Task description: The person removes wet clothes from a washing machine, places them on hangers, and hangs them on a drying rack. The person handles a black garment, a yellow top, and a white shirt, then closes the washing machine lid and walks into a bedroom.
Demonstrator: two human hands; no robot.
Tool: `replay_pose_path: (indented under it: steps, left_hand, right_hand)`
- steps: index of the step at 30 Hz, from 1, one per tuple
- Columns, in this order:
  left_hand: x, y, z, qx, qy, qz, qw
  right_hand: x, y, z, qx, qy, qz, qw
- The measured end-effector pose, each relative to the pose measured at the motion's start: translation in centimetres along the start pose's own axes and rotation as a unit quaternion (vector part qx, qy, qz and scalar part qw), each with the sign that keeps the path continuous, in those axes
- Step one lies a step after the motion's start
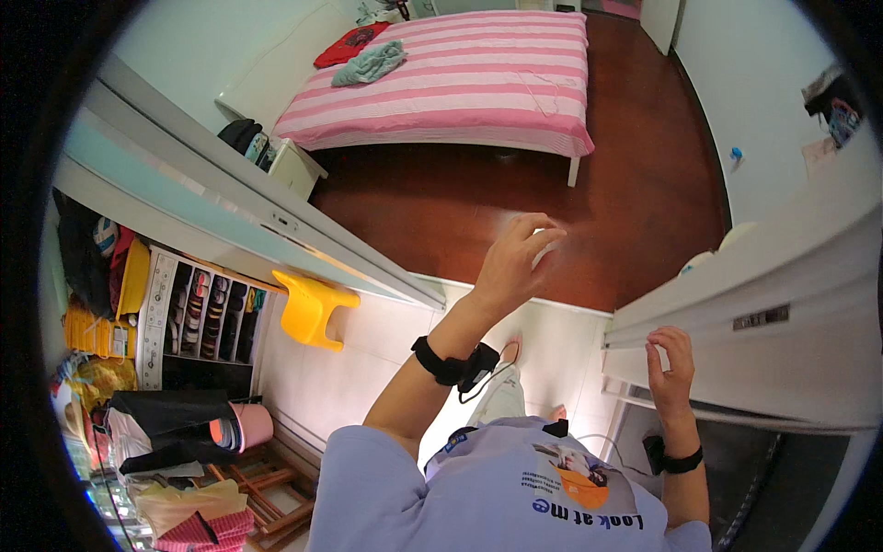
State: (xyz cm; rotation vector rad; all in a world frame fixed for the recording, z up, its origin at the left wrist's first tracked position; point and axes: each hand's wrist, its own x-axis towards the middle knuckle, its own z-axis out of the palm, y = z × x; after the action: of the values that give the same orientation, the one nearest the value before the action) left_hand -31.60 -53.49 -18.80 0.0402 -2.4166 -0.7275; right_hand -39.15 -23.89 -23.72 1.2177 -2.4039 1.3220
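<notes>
My left hand is raised in front of me over the doorway, its fingers curved and apart with nothing in them. It looks slightly blurred. My right hand is held up beside the white door, fingers bent and thumb apart, holding nothing; whether it touches the door I cannot tell. Black straps circle both wrists. Beyond the doorway stands a bed with a pink-and-white striped cover. A red pillow and a grey-green cloth lie on it.
A yellow plastic stool stands on the tiles to the left, near a shoe rack. A pink bucket and a wooden frame are nearer me. A sliding door panel edges the doorway, with dark red flooring beyond.
</notes>
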Motion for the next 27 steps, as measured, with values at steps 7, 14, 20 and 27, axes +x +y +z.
replay_pose_path:
  steps: [7, 14, 20, 27]
  left_hand:
    - [5.5, -8.9, -3.5, -0.019, 0.026, 0.0, 0.999]
    - [11.5, -15.3, -4.9, -0.003, 0.03, -0.007, 1.0]
    - [15.6, -20.1, -2.7, -0.006, 0.016, -0.006, 1.0]
    - [23.4, -25.4, -0.3, 0.004, 0.009, -0.012, 1.0]
  right_hand:
    - [11.8, 1.6, 5.8, -0.026, 0.038, -0.012, 0.999]
    - [19.8, 3.4, 9.1, -0.052, 0.082, 0.034, 0.995]
    - [23.6, 7.7, 10.9, -0.049, 0.067, 0.083, 0.993]
    - [31.9, 14.4, 12.7, -0.022, 0.079, 0.11, 0.991]
